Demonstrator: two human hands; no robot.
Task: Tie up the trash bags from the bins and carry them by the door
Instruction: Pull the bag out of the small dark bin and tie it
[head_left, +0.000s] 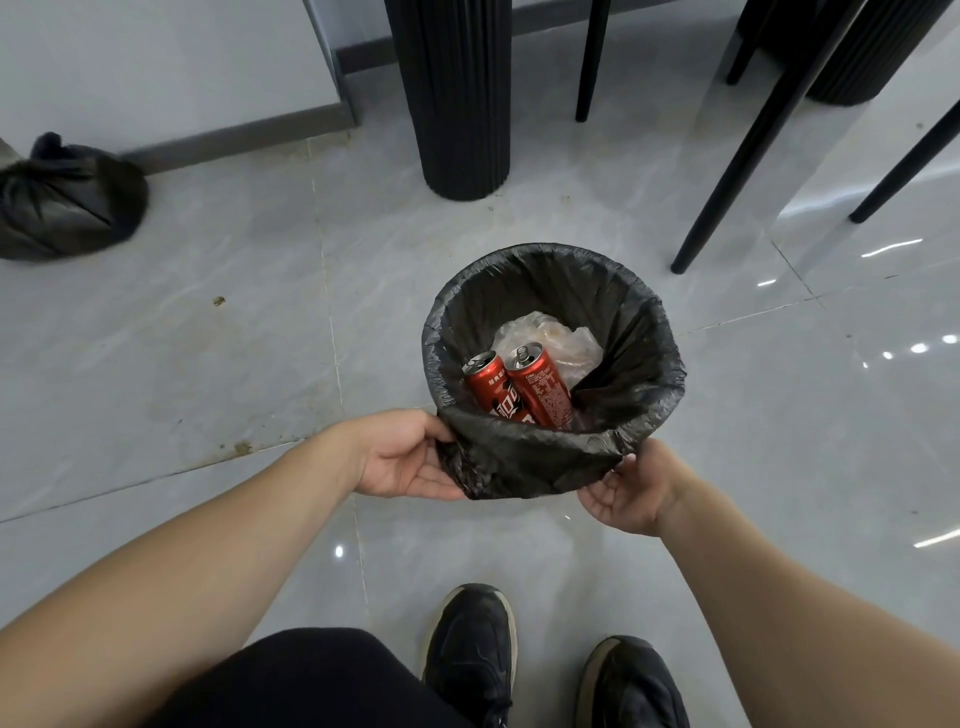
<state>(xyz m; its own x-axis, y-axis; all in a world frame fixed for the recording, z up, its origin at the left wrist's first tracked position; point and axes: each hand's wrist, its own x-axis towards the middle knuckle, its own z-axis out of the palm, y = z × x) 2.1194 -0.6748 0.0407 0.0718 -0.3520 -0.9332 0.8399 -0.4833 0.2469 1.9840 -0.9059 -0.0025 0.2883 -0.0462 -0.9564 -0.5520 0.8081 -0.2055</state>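
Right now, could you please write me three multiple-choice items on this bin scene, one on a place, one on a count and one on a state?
1. Where does the tied black bag lie?
A. far left, by the wall
B. inside the bin
C. beside the shoes

2. How many red cans are in the bin liner?
A. one
B. two
C. four

3. What state is the liner in?
A. knotted shut
B. open, near edge pulled up
C. lifted clear out

Key: 1 A, it sits on the floor by the baseboard. 2 B, two cans lean side by side. 3 B, the left hand and right hand each have a grip on its near edge.
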